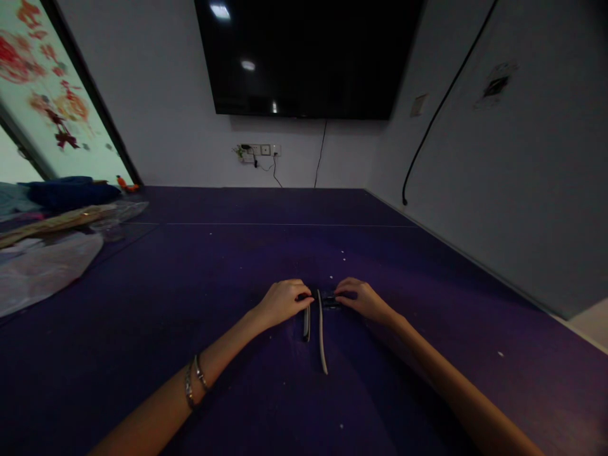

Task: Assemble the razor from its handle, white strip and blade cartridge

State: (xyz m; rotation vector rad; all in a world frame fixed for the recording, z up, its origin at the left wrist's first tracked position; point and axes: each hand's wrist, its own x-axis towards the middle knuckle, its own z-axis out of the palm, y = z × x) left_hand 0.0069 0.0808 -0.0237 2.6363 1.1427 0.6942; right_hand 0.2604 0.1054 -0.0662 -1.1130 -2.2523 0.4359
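My left hand [285,299] is closed in a pinch, thumb against fingers, at the top end of a short dark strip with a pale edge [306,324]. Whatever sits between its fingertips is too small and dark to make out. My right hand [363,299] pinches the right end of a small dark, glossy piece [329,300] lying flat. A long, thin, slightly bent pale strip [322,335] rests on the purple surface [247,380] between the two hands. Neither hand appears to touch this pale strip.
Plastic sheeting [52,269], a long tan piece [61,221] and dark blue cloth [71,192] lie at the left. White specks dot the surface. A black cable [446,95] hangs along the right wall. A screen [308,57] and sockets [259,150] are on the wall ahead.
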